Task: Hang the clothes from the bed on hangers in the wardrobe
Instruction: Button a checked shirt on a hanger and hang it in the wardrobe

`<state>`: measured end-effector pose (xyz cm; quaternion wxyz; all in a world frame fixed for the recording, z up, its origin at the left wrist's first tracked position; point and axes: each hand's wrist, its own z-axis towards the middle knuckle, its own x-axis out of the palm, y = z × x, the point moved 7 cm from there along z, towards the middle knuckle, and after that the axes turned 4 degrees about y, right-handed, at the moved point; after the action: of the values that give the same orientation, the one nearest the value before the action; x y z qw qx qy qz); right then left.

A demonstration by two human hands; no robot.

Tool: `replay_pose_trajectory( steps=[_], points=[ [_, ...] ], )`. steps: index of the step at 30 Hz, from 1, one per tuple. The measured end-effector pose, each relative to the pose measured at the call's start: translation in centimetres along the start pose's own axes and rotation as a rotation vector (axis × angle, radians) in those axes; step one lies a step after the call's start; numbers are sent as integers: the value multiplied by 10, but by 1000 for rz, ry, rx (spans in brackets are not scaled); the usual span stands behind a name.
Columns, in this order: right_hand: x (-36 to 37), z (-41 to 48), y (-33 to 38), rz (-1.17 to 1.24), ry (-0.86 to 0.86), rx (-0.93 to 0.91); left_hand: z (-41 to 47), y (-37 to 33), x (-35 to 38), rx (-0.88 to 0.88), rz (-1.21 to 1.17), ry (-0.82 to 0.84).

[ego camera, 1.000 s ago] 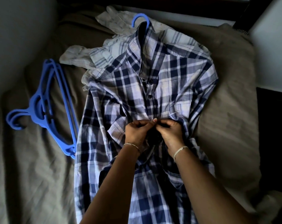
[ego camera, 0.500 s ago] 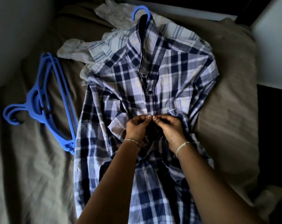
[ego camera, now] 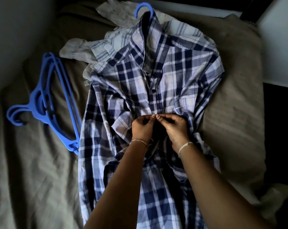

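Note:
A blue and white plaid shirt (ego camera: 169, 76) lies front up on the bed, its two top buttons fastened. The hook of a blue hanger (ego camera: 142, 9) sticks out of its collar. My left hand (ego camera: 142, 127) and my right hand (ego camera: 175, 128) meet at the shirt's front placket, mid-chest. Each pinches an edge of the fabric there, fingertips touching. Whatever lies between the fingers is hidden.
A stack of spare blue hangers (ego camera: 47, 100) lies on the olive-brown bed sheet (ego camera: 32, 179) to the left of the shirt. Pale striped clothes (ego camera: 105, 45) lie crumpled under the shirt's upper left. A wall runs along the left, a dark gap at right.
Both hands have stayed at the same spot on the placket, with small finger movements. The view has shifted slightly.

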<state>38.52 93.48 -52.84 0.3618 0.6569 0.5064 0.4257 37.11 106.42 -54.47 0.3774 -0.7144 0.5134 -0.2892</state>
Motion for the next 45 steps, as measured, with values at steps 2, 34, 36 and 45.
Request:
replay_pose_trajectory(
  steps=[2, 34, 36, 45],
  points=[
    [0, 0, 0, -16, -6, -10, -1, -1, 2, -5, -47, 39],
    [-20, -108, 8, -1077, -211, -569, -73, 0, -30, 286, 569, -146],
    [-24, -106, 17, -997, -288, -542, -75, -2, -33, 253, 556, -171],
    [-21, -97, 6, -630, -250, -309, -86, 4, -22, 224, 473, -110]
  ],
)
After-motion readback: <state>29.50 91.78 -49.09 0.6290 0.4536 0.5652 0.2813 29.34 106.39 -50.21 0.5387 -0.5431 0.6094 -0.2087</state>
